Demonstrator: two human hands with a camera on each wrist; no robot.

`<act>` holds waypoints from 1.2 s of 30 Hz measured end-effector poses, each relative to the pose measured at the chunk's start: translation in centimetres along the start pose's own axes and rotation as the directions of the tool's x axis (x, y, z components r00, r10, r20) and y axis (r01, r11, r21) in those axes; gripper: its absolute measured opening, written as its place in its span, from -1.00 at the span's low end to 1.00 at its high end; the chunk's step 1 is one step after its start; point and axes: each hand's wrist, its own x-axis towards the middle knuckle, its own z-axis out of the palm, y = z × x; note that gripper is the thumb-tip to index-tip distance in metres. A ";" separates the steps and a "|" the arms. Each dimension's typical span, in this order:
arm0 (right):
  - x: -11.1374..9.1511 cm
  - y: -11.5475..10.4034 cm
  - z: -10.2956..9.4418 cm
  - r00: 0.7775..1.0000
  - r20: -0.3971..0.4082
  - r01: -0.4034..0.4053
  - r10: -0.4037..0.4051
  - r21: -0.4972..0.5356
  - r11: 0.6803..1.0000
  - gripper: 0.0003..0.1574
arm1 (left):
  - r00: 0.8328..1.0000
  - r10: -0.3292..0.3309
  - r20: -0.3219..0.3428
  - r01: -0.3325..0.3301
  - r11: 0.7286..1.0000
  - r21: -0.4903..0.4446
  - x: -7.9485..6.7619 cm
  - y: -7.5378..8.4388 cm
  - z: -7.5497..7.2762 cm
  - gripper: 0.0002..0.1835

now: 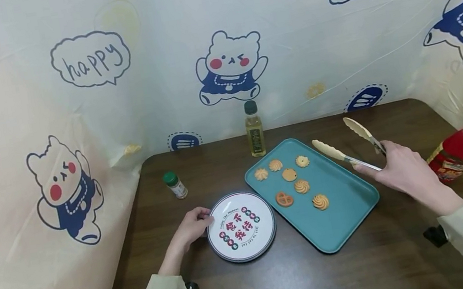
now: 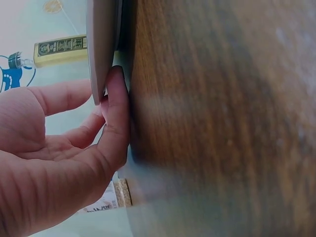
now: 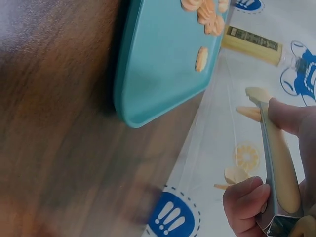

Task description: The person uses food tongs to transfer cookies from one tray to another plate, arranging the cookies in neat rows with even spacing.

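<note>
Along the left side of the dark table (image 1: 308, 284), seeing a green-capped jar (image 1: 176, 186) standing near the edge, with a stretch of wood lying between it and the left hand (image 1: 193, 226). Holding the left arm low, slanting in from the near side, and pinching the white plate (image 1: 241, 229) by its left rim, with the thumb resting on top and the fingers curling beneath. Near the back edge, noticing an oil bottle (image 1: 255, 135) standing just beyond the teal tray (image 1: 338, 213). Finding the tray lying askew beside the plate, leaving scarcely any gap, bearing seven cookies (image 1: 301, 186) toward its far left part and offering more room near its close right corner. Over the tray's right edge, holding the tongs (image 1: 331, 151) in the right hand (image 1: 399, 168), curling the fingers and thumb around them, with the tips standing wide apart. Beyond the right wrist, seeing a red bottle (image 1: 460, 151) standing near the right edge.
</note>
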 end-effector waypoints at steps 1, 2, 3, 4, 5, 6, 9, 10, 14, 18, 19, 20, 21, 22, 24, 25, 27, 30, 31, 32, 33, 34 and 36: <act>0.1 -0.2 0.0 1.000 0.007 0.005 -0.005 -0.006 1.000 0.11 | 1.000 -0.001 0.002 0.001 1.000 -0.001 0.0 0.0 0.0 -0.65; 0.2 -0.3 0.1 1.000 0.013 0.012 -0.012 -0.012 1.000 0.12 | 1.000 0.000 0.004 0.000 1.000 -0.001 0.0 0.0 0.0 -0.65; 0.4 -0.5 0.2 1.000 0.018 0.020 -0.019 -0.019 1.000 0.15 | 1.000 -0.001 0.005 0.001 1.000 -0.003 0.0 0.0 0.0 -0.65; 0.5 -0.6 0.3 0.999 0.024 0.028 -0.027 -0.024 0.999 0.16 | 1.000 -0.004 0.004 0.004 1.000 -0.005 0.0 0.0 0.0 -0.65; 0.6 -0.7 0.4 0.999 0.030 0.036 -0.035 -0.029 0.999 0.18 | 1.000 -0.006 0.004 0.006 1.000 -0.008 -0.1 0.0 0.0 -0.65; 0.7 -0.9 0.5 0.998 0.037 0.046 -0.045 -0.032 0.998 0.20 | 1.000 -0.007 0.003 0.007 1.000 -0.010 -0.1 0.0 0.0 -0.66; 1.0 -1.3 0.8 0.996 0.045 0.076 -0.074 -0.037 0.996 0.21 | 1.000 -0.007 0.004 0.007 1.000 -0.022 -0.1 -0.1 0.0 -0.67; 1.1 -1.4 0.9 0.995 0.047 0.086 -0.084 -0.039 0.996 0.21 | 1.000 -0.006 0.004 0.006 1.000 -0.027 -0.1 -0.1 0.0 -0.67; 1.4 -1.8 1.6 0.991 0.053 0.122 -0.119 -0.053 0.991 0.22 | 1.000 -0.003 0.007 0.004 0.999 -0.046 0.0 -0.3 0.1 -0.68; 1.7 -2.0 2.3 0.988 0.071 0.142 -0.138 -0.052 0.989 0.22 | 1.000 -0.003 0.007 0.003 0.999 -0.052 0.1 -0.3 0.1 -0.68; 1.7 -2.0 2.4 0.987 0.074 0.147 -0.143 -0.051 0.988 0.22 | 1.000 -0.004 0.006 0.004 0.999 -0.053 0.1 -0.3 0.1 -0.68; 1.7 -2.0 2.6 0.986 0.078 0.151 -0.147 -0.048 0.987 0.21 | 1.000 -0.004 0.004 0.005 0.999 -0.050 0.1 -0.3 0.1 -0.68; 1.7 -2.0 2.8 0.985 0.088 0.151 -0.147 -0.044 0.988 0.21 | 1.000 -0.005 0.004 0.005 0.999 -0.048 0.1 -0.3 0.1 -0.67; 1.8 -2.1 2.9 0.985 0.096 0.151 -0.146 -0.041 0.988 0.20 | 1.000 -0.006 0.003 0.006 0.999 -0.046 0.1 -0.3 0.1 -0.68; 1.8 -2.1 3.2 0.983 0.114 0.150 -0.145 -0.036 0.988 0.19 | 1.000 -0.007 0.002 0.007 0.999 -0.045 0.0 -0.2 0.1 -0.68; 1.8 -2.1 3.4 0.982 0.119 0.152 -0.147 -0.034 0.988 0.18 | 1.000 -0.006 0.002 0.007 0.999 -0.044 0.0 -0.2 0.1 -0.68; 1.8 -2.2 3.6 0.980 0.128 0.161 -0.155 -0.031 0.987 0.16 | 1.000 -0.008 0.002 0.008 0.999 -0.045 -0.1 -0.1 0.1 -0.68; 1.7 -2.3 4.0 0.977 0.123 0.179 -0.174 -0.031 0.983 0.10 | 1.000 -0.009 0.006 0.009 0.999 -0.047 -0.1 -0.1 0.1 -0.67; 1.7 -2.3 4.2 0.976 0.123 0.186 -0.181 -0.029 0.982 0.08 | 1.000 -0.010 0.007 0.010 0.999 -0.048 -0.1 -0.1 0.1 -0.67; 1.7 -2.4 4.3 0.975 0.125 0.189 -0.184 -0.029 0.982 0.07 | 1.000 -0.012 0.006 0.012 0.999 -0.049 -0.1 -0.1 0.1 -0.67; 1.8 -2.4 4.4 0.975 0.130 0.187 -0.182 -0.026 0.982 0.05 | 1.000 -0.012 0.006 0.012 0.999 -0.049 -0.1 -0.1 0.1 -0.67; 1.8 -2.4 4.4 0.974 0.134 0.186 -0.182 -0.022 0.982 0.04 | 1.000 -0.012 0.007 0.012 0.999 -0.049 -0.1 -0.1 0.1 -0.67; 1.8 -2.4 4.6 0.972 0.143 0.190 -0.186 -0.014 0.982 0.01 | 1.000 -0.012 0.005 0.013 0.999 -0.049 -0.1 -0.2 0.1 -0.67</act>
